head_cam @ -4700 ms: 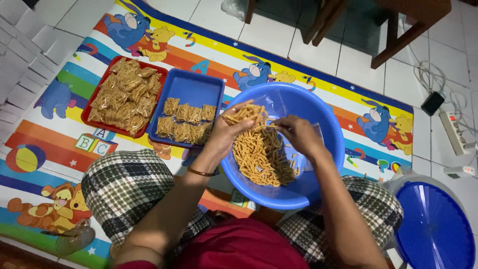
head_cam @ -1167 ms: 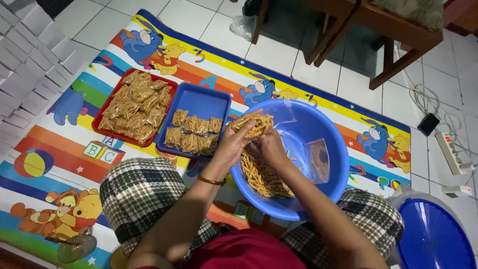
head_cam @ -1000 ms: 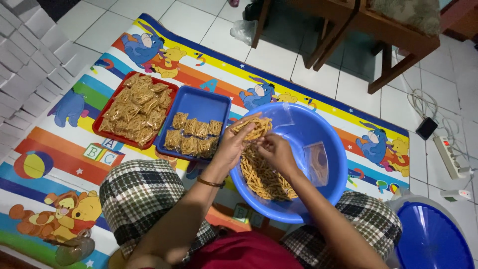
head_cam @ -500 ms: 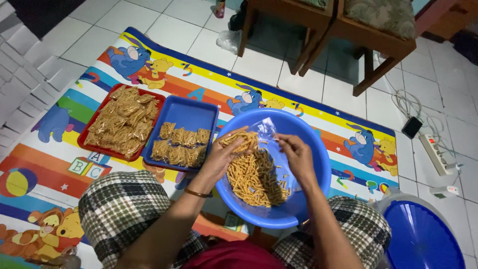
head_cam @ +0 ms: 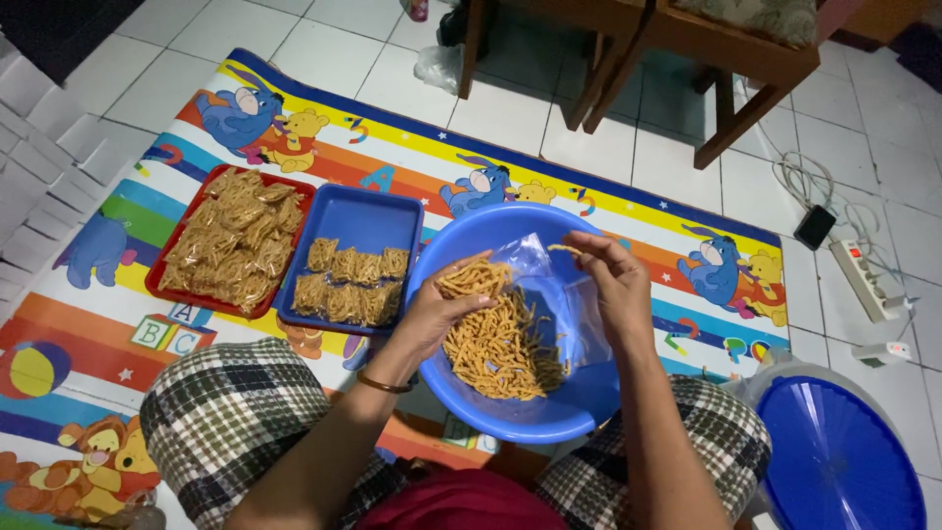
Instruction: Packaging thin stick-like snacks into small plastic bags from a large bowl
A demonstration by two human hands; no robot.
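Observation:
A round blue basin (head_cam: 549, 417) sits on my lap with a heap of thin orange-brown snack sticks (head_cam: 502, 350) in it. My left hand (head_cam: 442, 309) cups a handful of the sticks over the basin's left side. Over the basin's far right my right hand (head_cam: 608, 280) pinches the edge of a small clear plastic bag (head_cam: 549, 290), which hangs open between the two hands. A thin bracelet circles my left wrist.
Left of the basin, a blue tray (head_cam: 368, 218) carries several filled snack packets, and a red tray (head_cam: 157, 285) beyond it is piled with more. All rest on a colourful cartoon play mat (head_cam: 128, 216). A blue lidded bucket (head_cam: 839, 456) stands at the right, wooden chair legs (head_cam: 608, 79) behind, a power strip (head_cam: 868, 280) on the tiles.
My hands have parted: the right hand has lifted the clear bag open at the basin's far side, while the left has scooped up a handful of sticks. The camera view shifted slightly.

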